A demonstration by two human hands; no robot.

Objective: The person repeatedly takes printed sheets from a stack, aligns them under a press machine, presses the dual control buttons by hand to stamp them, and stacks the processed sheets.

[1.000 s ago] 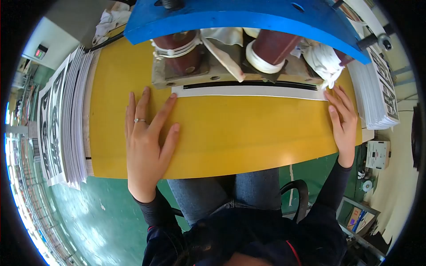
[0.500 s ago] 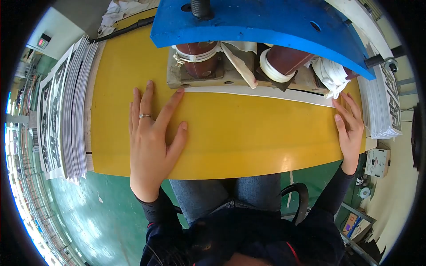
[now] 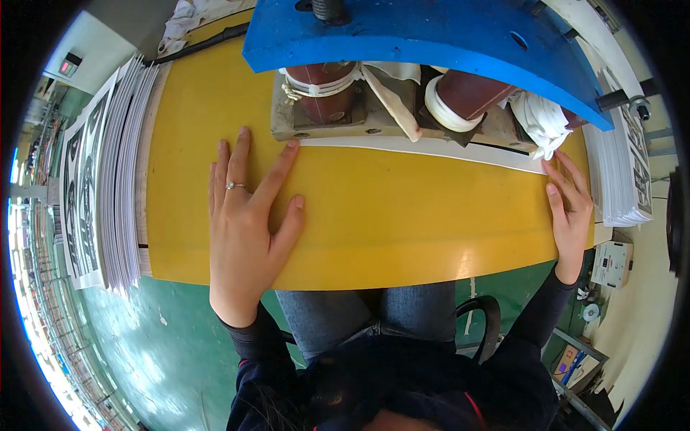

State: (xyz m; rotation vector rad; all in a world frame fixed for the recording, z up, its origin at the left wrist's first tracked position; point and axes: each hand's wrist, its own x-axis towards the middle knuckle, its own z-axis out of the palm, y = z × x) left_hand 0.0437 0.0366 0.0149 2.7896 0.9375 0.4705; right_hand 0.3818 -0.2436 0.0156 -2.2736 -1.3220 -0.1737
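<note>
A white paper sheet (image 3: 424,149) shows as a narrow strip along the front of the grey metal base of a press (image 3: 316,131); the remainder is hidden beneath the machine. My left hand (image 3: 248,215) lies flat with fingers spread on the yellow tabletop (image 3: 388,223), its index fingertip at the strip's left end. At the strip's right end, the fingertips of my right hand (image 3: 571,208) touch the corner, fingers outstretched. Above the base are reddish-brown cylinders (image 3: 327,90) wrapped with white cord and cloth, under a blue metal plate (image 3: 431,36).
Stacks of printed sheets stand at the left (image 3: 118,179) and right (image 3: 622,165) edges of the table. A black cable (image 3: 208,42) runs to the machine's left, near a white cloth (image 3: 190,25). Bolts (image 3: 636,104) stick out at the blue plate's right.
Both hands keep nearly the same places. The view has shifted very slightly, and the machine and right hand appear a little further right.
</note>
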